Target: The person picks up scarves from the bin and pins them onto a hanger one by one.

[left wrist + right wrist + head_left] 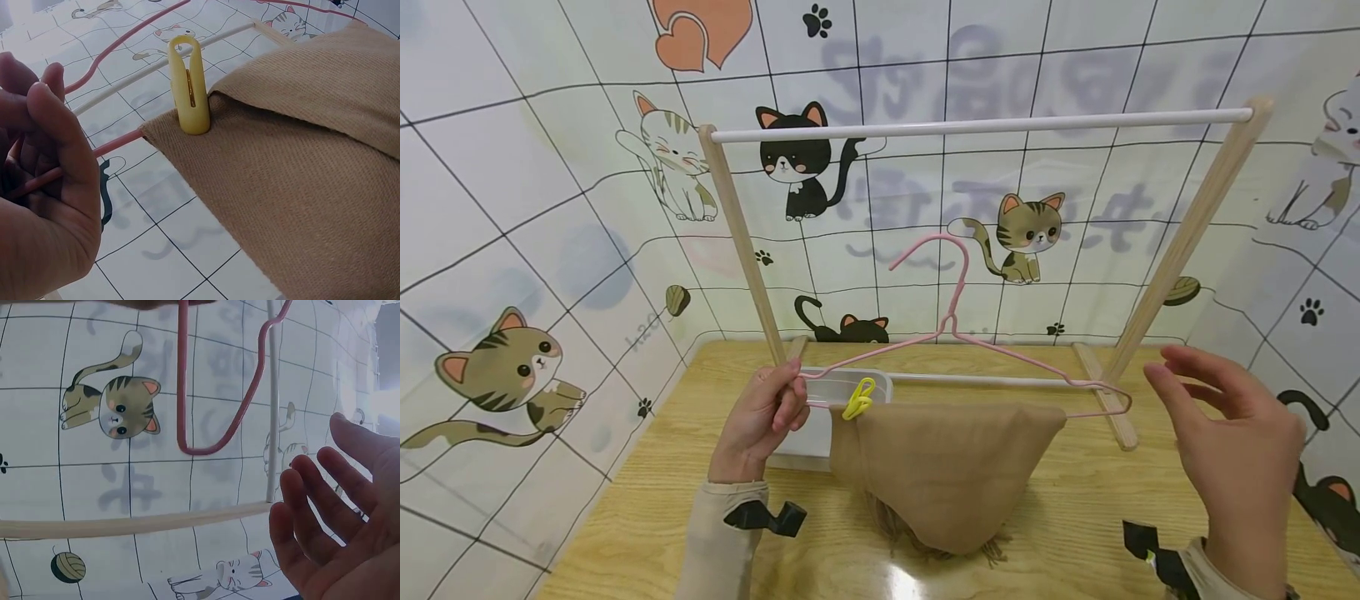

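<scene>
A pink clothes hanger (1011,351) is held up by its left end in my left hand (762,421), whose fingers curl round the wire. Over the hanger's lower bar hangs a brown fringed scarf (951,475). One yellow clothespin (858,398) clips the scarf to the bar near my left hand; the left wrist view shows the clothespin (190,87) upright over the cloth's edge. My right hand (1232,433) is apart from the hanger's right end, with nothing in its fingers. In the right wrist view the bare hanger end (199,450) stands away from the loosely bent fingers (315,494).
A drying rack with a white top rail (985,127) and wooden posts (1187,242) stands behind the hanger. Behind the scarf, on the wooden table (655,517), sits a white bin (805,437). A cat-patterned sheet (910,192) covers the walls around.
</scene>
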Demonstrator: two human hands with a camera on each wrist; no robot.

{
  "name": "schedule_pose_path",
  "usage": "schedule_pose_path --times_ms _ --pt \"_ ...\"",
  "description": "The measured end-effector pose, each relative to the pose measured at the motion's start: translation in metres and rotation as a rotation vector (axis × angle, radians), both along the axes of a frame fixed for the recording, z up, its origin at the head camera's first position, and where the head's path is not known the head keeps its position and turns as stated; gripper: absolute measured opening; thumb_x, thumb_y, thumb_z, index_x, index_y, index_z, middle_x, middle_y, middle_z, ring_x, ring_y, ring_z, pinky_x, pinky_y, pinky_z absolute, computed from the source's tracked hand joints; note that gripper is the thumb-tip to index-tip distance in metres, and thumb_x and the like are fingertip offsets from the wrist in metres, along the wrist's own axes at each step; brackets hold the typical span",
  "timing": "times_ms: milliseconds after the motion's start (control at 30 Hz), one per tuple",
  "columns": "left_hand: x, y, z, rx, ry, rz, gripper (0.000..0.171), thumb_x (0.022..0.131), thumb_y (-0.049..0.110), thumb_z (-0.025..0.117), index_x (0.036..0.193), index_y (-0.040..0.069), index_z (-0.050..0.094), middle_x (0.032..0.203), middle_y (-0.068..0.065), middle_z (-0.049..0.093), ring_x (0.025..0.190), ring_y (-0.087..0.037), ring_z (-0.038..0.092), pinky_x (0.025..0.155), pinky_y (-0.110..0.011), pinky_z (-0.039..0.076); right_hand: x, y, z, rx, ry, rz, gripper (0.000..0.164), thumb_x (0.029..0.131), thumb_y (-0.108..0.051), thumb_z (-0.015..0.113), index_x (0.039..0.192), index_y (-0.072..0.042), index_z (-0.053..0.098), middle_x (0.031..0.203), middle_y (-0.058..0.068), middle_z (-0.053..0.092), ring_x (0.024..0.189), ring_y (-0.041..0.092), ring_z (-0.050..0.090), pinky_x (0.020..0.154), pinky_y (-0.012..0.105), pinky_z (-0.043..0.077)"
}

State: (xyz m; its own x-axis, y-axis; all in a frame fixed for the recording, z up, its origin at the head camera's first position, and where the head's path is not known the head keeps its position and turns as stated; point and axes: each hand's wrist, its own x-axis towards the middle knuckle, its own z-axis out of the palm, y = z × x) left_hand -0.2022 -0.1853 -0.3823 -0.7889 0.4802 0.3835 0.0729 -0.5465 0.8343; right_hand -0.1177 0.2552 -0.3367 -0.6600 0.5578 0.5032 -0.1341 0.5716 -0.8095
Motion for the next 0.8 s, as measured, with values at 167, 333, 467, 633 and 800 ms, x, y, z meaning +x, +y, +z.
schedule_pose_path --times_ms 167,333,467,633,800 --pt "0.0 0.0 0.0 0.002 0.007 -0.003 0.052 0.113 0.015 0.035 0.081 0.01 0.076 0.051 0.01 0.06 0.041 -0.007 0.041 0.05 -0.018 0.045 -0.001 0.016 -0.006 0.008 -0.074 -0.084 0.037 0.09 -0.034 0.08 0.125 -0.022 0.075 0.105 -0.032 0.063 0.085 -0.017 0.055 0.068 0.004 0.039" --pt "-0.001 0.0 0.0 0.004 0.011 -0.004 0.052 0.113 0.015 0.035 0.081 0.01 0.076 0.051 0.01 0.059 0.041 -0.009 0.038 0.049 -0.019 0.042 -0.005 0.033 -0.013 0.028 -0.147 -0.157 0.043 0.091 -0.04 0.077 0.13 -0.024 0.072 0.122 -0.017 0.069 0.085 -0.019 0.047 0.07 0.006 0.035" --pt "0.0 0.0 0.0 0.004 0.012 -0.004 0.053 0.113 0.014 0.034 0.081 0.01 0.075 0.051 0.01 0.059 0.042 -0.01 0.037 0.05 -0.018 0.044 -0.007 0.045 -0.017 0.045 -0.245 -0.206 0.046 0.093 -0.043 0.074 0.135 -0.024 0.069 0.139 0.004 0.065 0.081 -0.02 0.037 0.069 0.009 0.032" --pt "0.001 0.001 0.0 0.004 0.004 -0.001 0.052 0.113 0.014 0.034 0.081 0.01 0.075 0.051 0.01 0.059 0.042 -0.01 0.037 0.05 -0.019 0.043 -0.009 0.057 -0.022 0.02 -0.332 -0.236 0.049 0.096 -0.042 0.07 0.141 -0.022 0.064 0.147 0.007 0.059 0.083 -0.016 0.034 0.08 0.016 0.036" --pt "0.001 0.001 0.0 0.008 0.007 -0.004 0.053 0.113 0.014 0.033 0.081 0.01 0.075 0.051 0.01 0.059 0.042 -0.01 0.037 0.049 -0.02 0.041 -0.01 0.069 -0.027 -0.021 -0.385 -0.238 0.051 0.098 -0.042 0.067 0.145 -0.024 0.059 0.151 0.007 0.055 0.087 -0.014 0.034 0.08 0.016 0.037"
